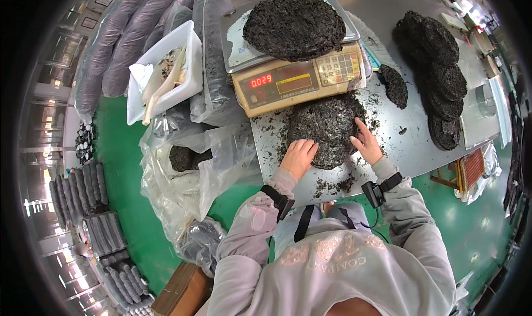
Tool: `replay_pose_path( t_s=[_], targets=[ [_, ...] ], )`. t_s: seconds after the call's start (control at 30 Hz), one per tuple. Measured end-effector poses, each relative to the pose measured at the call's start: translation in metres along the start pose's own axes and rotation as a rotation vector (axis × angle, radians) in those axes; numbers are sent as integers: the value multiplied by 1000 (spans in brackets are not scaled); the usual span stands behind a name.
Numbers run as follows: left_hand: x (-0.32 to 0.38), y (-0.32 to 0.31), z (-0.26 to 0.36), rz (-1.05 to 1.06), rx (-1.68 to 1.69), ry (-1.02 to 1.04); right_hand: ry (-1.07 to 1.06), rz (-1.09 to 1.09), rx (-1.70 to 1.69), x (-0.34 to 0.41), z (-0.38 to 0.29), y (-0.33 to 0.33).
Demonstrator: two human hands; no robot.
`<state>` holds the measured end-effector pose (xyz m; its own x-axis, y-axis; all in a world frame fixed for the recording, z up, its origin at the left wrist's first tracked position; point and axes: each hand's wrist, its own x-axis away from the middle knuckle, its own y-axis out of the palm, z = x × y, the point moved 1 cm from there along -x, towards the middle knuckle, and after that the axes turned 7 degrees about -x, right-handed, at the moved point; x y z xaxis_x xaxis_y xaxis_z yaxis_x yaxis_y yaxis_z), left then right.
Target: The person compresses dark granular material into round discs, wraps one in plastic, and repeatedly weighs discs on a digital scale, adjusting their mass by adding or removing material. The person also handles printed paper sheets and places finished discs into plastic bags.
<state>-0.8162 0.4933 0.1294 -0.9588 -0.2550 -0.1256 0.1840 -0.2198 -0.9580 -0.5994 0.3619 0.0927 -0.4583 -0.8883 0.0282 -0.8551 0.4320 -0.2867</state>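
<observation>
A round, dark cake of what looks like dried seaweed (326,127) lies on a metal table in front of me. My left hand (298,156) rests on its near left edge, fingers close together; whether the thumb goes under the edge is hidden. At the right edge, my right hand (366,144) touches the cake with thumb and forefinger spread apart. Just beyond, a beige digital scale (291,81) with a lit red display carries a second seaweed cake (294,27) on its pan.
Loose flakes lie on the metal table (399,154). Overlapping seaweed cakes (447,81) and a broken piece (394,86) sit to the right. At left are a white plastic tub (166,89), long filled bags (133,45) and an open clear bag (226,158) with dark pieces inside.
</observation>
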Motion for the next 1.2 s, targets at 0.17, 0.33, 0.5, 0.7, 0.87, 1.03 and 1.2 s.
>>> replay_pose_path(
  t_s=[0.17, 0.33, 0.5, 0.7, 0.87, 1.03, 1.2],
  targets=[
    [-6, -8, -20, -74, 119, 151, 151, 118, -67, -10, 2, -6],
    [-8, -13, -25, -208, 94, 170, 174, 104, 205, -21, -32, -3],
    [-17, -21, -14, -187, 132, 128, 159, 45, -117, -29, -32, 0],
    [-29, -73, 4, 144, 235, 67, 772, -15, -1199, -57, -40, -35],
    [-79, -135, 10, 515, 278, -161, 420, -466, -1260, -87, -23, -99],
    [-150, -190, -40, 960, 707, -678, 23, 362, -35, -139, 113, -185],
    [-141, -181, -93, 930, 619, -787, 330, 169, 735, -156, 150, -191]
  ],
)
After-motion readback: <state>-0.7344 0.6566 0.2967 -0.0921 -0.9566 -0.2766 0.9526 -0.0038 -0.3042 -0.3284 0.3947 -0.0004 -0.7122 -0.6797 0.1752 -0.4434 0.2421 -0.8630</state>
